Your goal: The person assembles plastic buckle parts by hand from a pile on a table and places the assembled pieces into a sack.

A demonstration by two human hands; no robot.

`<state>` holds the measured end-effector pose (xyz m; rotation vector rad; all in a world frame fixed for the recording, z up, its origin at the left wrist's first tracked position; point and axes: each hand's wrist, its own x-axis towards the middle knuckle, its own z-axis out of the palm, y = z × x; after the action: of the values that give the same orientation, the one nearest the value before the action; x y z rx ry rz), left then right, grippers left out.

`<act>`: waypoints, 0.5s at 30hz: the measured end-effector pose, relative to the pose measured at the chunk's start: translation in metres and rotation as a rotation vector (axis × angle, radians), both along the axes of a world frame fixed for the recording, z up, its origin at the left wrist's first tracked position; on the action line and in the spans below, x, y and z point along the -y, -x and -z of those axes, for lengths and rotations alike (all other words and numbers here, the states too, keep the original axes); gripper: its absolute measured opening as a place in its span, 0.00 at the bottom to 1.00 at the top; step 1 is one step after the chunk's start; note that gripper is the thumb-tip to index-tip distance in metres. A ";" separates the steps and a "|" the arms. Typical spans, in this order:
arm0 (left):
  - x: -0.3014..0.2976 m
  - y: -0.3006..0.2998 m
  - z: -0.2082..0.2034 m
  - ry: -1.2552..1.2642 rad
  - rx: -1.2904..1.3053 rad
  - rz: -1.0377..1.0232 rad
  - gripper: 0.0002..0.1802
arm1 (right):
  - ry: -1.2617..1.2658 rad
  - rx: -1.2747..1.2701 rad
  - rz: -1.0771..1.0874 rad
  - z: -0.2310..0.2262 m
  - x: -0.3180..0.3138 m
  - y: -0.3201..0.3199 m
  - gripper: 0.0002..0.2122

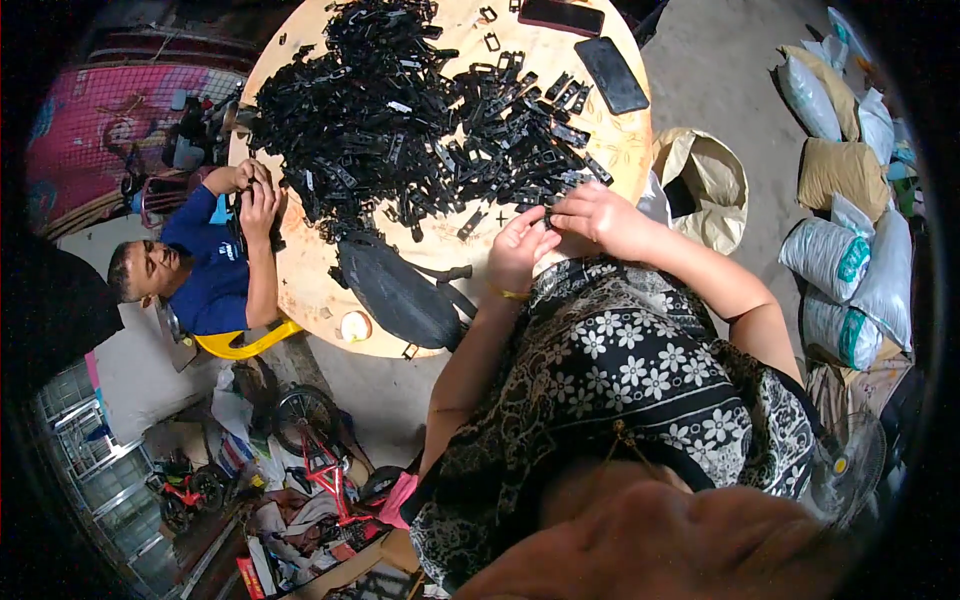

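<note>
While wearer's two hands [522,247] [602,220] hold one part [546,219], two phones [612,76] [561,15] rest.

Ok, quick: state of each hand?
Left hand: closed, holding a small black part.
Right hand: at the same part; open or closed cannot be told.

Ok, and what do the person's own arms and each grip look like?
The left forearm and right forearm are bare. The left grip, an ungloved hand, has a thin yellow band at its wrist; the right grip, also ungloved, shows none. A black fabric top with white floral print covers the shoulders.
</note>
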<state>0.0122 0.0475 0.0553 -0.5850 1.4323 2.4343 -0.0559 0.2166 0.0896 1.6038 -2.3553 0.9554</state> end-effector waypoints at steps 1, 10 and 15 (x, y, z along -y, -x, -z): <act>-0.002 -0.001 0.001 0.000 0.001 0.000 0.15 | -0.029 -0.038 0.024 -0.001 0.001 -0.003 0.13; 0.003 -0.009 0.004 -0.266 0.024 0.063 0.18 | 0.091 0.001 -0.011 0.022 0.006 -0.015 0.12; 0.007 -0.014 0.012 -0.238 -0.084 0.073 0.18 | 0.140 0.024 -0.012 0.029 0.013 -0.014 0.12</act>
<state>0.0262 0.0404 0.0435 -0.3738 1.1464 2.5475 -0.0421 0.2039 0.0604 1.5645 -2.2411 1.1205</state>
